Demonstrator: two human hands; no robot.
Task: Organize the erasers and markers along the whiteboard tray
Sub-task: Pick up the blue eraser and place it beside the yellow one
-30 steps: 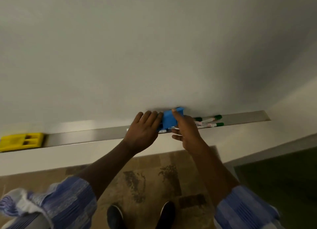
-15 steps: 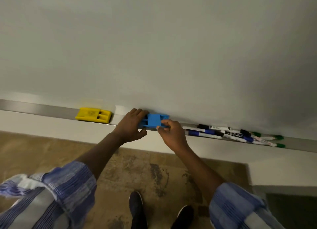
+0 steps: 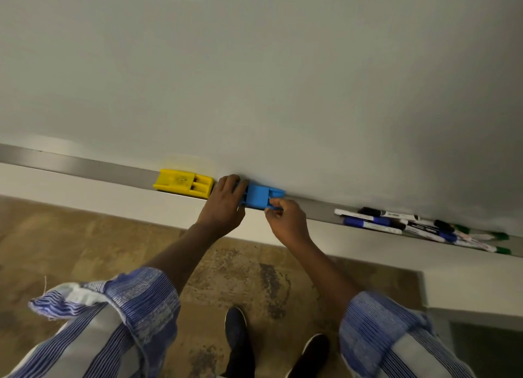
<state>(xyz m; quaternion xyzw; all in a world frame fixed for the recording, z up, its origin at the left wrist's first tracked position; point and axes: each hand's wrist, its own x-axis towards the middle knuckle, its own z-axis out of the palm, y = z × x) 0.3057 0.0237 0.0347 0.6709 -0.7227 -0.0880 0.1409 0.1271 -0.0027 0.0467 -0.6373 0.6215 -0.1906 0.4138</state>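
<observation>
- Standing on the mottled brown floor (image 3: 249, 276), two dark shoes (image 3: 237, 341) showing at the bottom edge between blue-striped sleeves (image 3: 135, 301).
- Reaching up from those sleeves, both forearms converging on the grey whiteboard tray (image 3: 93, 167).
- Differing from half a second ago: sitting closer to the yellow eraser (image 3: 183, 179) now, the blue eraser (image 3: 259, 196) and both hands having slid leftward along the tray; marker pile lying as before at the right.
- Cupping over the left end of the blue eraser, left hand (image 3: 225, 203) with fingers curled and pressed together against it, knuckles lying just beside the right end of the yellow eraser.
- Pinching the right front corner of the blue eraser, right hand (image 3: 287, 220) with thumb and fingertips closed on its edge.
- Lying flat in the tray between the two hands, the blue eraser, touching both, its back edge against the whiteboard (image 3: 254, 66).
- Resting flat in the tray left of the left hand, the yellow eraser.
- Lying well apart to the right, a loose overlapping pile of markers (image 3: 413, 226) with black, blue and green caps, angled across one another in the tray.
</observation>
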